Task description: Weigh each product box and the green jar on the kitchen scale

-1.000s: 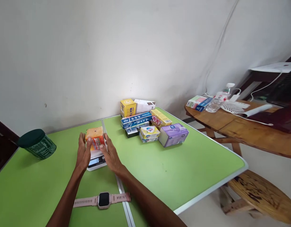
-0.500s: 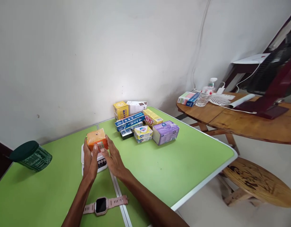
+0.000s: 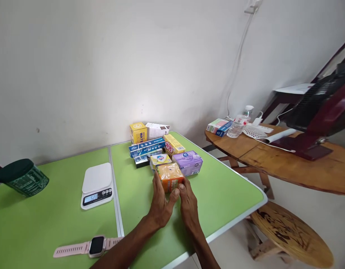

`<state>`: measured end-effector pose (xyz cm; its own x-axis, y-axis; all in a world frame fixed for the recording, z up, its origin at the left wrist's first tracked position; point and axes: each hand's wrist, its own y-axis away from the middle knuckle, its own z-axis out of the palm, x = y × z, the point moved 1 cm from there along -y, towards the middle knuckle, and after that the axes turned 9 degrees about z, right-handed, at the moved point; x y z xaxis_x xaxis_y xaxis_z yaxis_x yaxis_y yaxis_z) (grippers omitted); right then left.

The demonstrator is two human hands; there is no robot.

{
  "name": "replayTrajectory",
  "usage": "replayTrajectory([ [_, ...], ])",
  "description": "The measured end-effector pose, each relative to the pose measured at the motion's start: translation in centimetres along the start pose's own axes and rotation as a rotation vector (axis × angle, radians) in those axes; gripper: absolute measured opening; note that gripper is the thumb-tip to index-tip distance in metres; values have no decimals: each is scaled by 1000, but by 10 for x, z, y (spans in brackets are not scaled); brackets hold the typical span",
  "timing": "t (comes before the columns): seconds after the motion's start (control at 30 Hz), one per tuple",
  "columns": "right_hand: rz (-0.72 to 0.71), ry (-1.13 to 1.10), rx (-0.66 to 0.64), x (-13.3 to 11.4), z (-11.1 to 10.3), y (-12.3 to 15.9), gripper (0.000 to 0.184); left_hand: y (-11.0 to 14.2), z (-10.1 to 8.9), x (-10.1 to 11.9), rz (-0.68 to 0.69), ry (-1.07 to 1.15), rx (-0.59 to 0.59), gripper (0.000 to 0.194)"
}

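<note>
Between my two hands is an orange plastic-wrapped pack [image 3: 170, 176], held at the right part of the green table. My left hand [image 3: 162, 203] presses on its left side and my right hand [image 3: 188, 203] on its right side, thumbs close together at the front. Just behind the pack sit a yellow-and-white soap box [image 3: 159, 159] and a purple tissue pack [image 3: 188, 162]. Off to the left lies a white kitchen scale [image 3: 98, 183] with nothing on its plate and its display lit.
Behind are a blue toothpaste box [image 3: 147, 147], black box [image 3: 142, 160], yellow boxes [image 3: 138, 133] and a white box [image 3: 157, 130]. A smartwatch [image 3: 96, 246] lies near the front, a green canister [image 3: 23, 177] at left. A wooden table [image 3: 262, 157] and stool [image 3: 292, 233] stand right.
My hands have lifted the orange pack off the scale and carried it right, to the front of the grouped boxes. The scale's plate is now bare. The view has shifted.
</note>
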<state>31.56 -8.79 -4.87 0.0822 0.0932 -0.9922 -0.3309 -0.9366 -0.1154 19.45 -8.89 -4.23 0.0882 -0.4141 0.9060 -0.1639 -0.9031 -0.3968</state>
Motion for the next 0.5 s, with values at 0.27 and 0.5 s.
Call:
replayTrajectory([
  [0.27,-3,42,-7,10,-5,-20,70,-19,14,-9,-52,-73,-22,110],
  [0.5,50,209,193,20,-7,0,80,-7,-36,-3,-81,-10,-83,99],
])
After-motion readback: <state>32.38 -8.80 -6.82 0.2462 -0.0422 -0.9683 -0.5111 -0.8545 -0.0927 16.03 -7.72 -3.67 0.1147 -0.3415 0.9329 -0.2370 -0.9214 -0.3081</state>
